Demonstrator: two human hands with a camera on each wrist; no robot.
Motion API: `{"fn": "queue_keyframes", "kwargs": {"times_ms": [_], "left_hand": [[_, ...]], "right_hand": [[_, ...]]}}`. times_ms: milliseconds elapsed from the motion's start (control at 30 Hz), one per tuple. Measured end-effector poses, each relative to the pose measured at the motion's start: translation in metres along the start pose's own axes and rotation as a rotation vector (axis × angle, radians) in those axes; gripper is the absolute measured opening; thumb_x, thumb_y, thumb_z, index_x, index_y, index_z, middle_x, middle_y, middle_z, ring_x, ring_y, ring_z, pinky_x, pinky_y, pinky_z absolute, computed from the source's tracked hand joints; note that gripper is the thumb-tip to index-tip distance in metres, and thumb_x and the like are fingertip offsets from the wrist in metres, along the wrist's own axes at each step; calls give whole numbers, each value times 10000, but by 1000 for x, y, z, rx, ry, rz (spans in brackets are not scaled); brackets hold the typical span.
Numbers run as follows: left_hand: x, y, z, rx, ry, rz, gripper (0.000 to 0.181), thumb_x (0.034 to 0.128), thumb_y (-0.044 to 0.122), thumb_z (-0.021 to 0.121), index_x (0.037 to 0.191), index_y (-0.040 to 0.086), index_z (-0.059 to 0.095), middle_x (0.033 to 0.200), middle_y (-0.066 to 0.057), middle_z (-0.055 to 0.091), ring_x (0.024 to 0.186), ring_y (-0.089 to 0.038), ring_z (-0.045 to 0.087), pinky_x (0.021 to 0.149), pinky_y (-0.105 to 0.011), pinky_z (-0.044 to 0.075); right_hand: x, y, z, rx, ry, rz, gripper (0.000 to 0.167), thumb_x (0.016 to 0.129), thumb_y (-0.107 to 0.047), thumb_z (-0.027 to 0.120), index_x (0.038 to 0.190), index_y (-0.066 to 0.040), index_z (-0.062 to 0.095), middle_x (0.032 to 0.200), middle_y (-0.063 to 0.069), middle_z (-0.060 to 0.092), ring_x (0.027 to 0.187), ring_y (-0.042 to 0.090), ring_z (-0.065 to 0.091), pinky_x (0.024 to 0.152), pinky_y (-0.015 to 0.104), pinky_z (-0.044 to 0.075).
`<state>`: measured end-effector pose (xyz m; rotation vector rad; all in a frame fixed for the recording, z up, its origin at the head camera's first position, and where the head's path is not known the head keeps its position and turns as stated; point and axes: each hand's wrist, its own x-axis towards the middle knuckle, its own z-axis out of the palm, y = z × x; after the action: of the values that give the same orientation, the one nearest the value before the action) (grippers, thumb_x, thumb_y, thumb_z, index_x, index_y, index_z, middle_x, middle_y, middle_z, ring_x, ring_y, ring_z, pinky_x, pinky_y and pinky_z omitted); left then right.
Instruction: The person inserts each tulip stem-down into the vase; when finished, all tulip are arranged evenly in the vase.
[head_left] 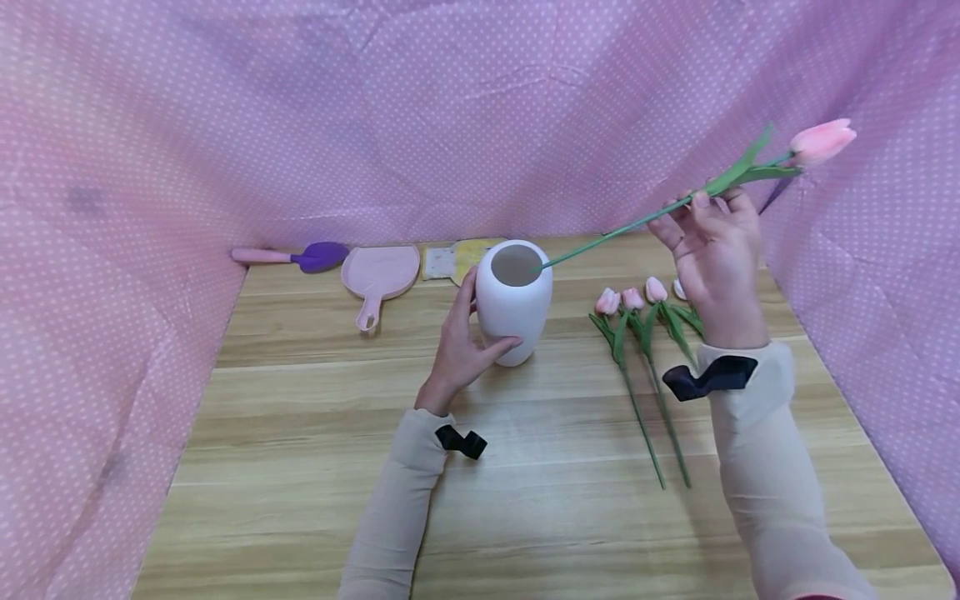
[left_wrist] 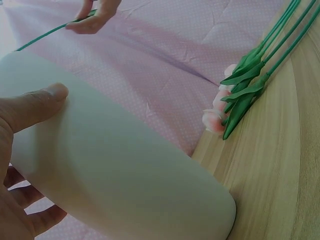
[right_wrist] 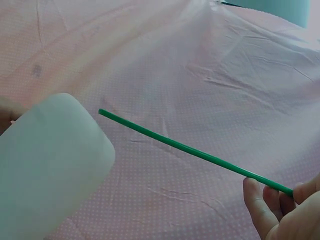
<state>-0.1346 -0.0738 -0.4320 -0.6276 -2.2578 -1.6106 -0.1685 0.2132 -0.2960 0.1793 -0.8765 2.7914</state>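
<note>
A white vase (head_left: 516,312) is at the middle of the table, its round mouth facing up. My left hand (head_left: 461,354) grips its left side, thumb across the front and fingers behind, as the left wrist view shows. Raised to the right, my right hand (head_left: 716,250) pinches a pink artificial tulip (head_left: 822,142) by its green stem (right_wrist: 175,145), just below the leaves. The blossom points up and right. In the head view the stem's lower tip overlaps the vase's mouth; in the right wrist view a small gap separates tip and vase.
Several more tulips (head_left: 632,300) lie on the table (head_left: 300,467) to the right, some partly hidden by the right arm. Along the back are a purple trowel (head_left: 324,257), a pink dustpan-like scoop (head_left: 381,271) and a yellow-and-white item (head_left: 442,262). Pink dotted cloth (head_left: 480,108) encloses the table.
</note>
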Motion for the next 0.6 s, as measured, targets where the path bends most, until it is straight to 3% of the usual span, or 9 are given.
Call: {"fn": "queue_keyframes", "kwargs": {"times_ms": [600], "left_hand": [[-1,1,-1,7,-7,-16,1117,709,106,909,1580,56,212,1580,-141,399,1371,-347,496,1105,-502,472]], "right_hand": [[-3,25,22,-195,-143,29,156,935,68,590,1062,-4,532,876,146,644,716,255,723,631,419,642]]}}
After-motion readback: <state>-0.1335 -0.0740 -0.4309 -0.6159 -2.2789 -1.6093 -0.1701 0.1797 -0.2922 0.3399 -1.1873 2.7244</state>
